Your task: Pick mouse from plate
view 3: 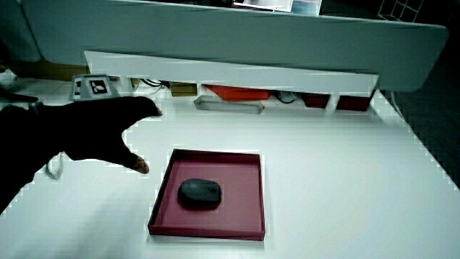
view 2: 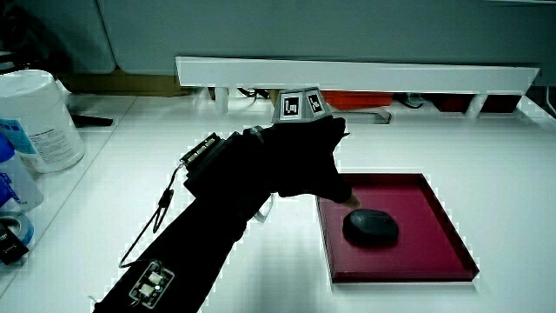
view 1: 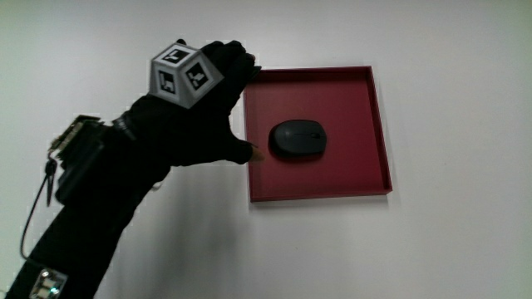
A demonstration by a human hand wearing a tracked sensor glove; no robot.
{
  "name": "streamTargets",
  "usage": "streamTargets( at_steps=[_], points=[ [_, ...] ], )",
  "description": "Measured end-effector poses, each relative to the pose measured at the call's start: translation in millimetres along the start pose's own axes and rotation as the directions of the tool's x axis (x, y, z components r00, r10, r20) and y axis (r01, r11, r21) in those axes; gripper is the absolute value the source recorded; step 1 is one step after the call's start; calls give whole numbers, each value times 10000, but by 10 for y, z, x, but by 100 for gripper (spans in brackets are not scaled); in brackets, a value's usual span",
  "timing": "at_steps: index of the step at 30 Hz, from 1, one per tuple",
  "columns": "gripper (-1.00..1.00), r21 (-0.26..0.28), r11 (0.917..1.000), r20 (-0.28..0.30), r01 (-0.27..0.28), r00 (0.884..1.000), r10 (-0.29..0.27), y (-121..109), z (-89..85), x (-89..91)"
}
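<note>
The hand (view 1: 199,108) is hovering over the desk (view 1: 449,241) just beside the plate's rim, its fingers stretched forward and loosely spread, the thumb angled out toward the mouse and gripping nothing. The thumb tip is sitting over the edge of the plate, close to the mouse but not touching it, as a side view (view 3: 108,129) also shows. The patterned cube (view 1: 184,73) is riding on the back of the glove, and the black-sleeved forearm (view 1: 91,216) is running back toward the person, carrying a small box (view 1: 73,149) at the wrist and a thin cable.

The mouse (view 1: 298,139), dark and oval, is lying flat near the middle of the plate (view 1: 366,170), a square red tray with a low raised rim; in both side views it is resting untouched on the tray floor (view 2: 371,226).

Nearer the desk's edge in a side view, a white tub (view 2: 39,122) is standing upright, well apart from the plate. A low white partition (view 3: 230,68) is closing off the desk farther from the person than the plate.
</note>
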Motion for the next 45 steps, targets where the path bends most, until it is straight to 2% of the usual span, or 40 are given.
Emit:
streamTargets(
  at_steps=[1, 2, 3, 4, 5, 6, 7, 8, 10, 16, 18, 24, 32, 35, 36, 37, 38, 45],
  points=[
    [0, -16, 9999, -680, 105, 9976, -106, 41, -3, 24],
    [0, 88, 9998, -803, 191, 9966, -183, 102, -38, 12],
    [0, 171, 9998, -644, -58, 9979, 69, 166, -82, -7],
    [0, 95, 9998, -887, 197, 9959, -188, 221, -105, -4],
    [0, 83, 9999, -814, 129, 9966, -122, 270, -137, -6],
    [0, -22, 9996, -603, -275, 9978, 274, 322, -181, -11],
    [0, -64, 10000, -1062, -72, 9943, 65, 361, -200, 8],
    [0, -231, 9993, -992, -292, 9947, 268, 393, -224, 18],
    [0, -243, 9991, -1203, -355, 9922, 324, 448, -272, 37],
    [0, -801, 9950, -1004, -591, 9936, 509, 714, -517, -50],
    [0, -871, 9942, -1269, -639, 9905, 525, 772, -583, -35],
    [0, -1144, 9911, -1301, -685, 9901, 534, 921, -767, -37],
    [0, -1401, 9872, -1591, -765, 9858, 538, 1084, -916, -3],
    [0, -1511, 9845, -1678, -889, 9838, 631, 1151, -998, -15],
    [0, -1673, 9805, -1779, -1029, 9814, 727, 1156, -1004, 0],
    [0, -1600, 9827, -1862, -930, 9805, 625, 1171, -1018, 2],
    [0, -1688, 9802, -1980, -1033, 9778, 689, 1168, -1020, 16],
    [0, -1654, 9809, -1894, -1022, 9794, 701, 1234, -1087, -24]
  ],
)
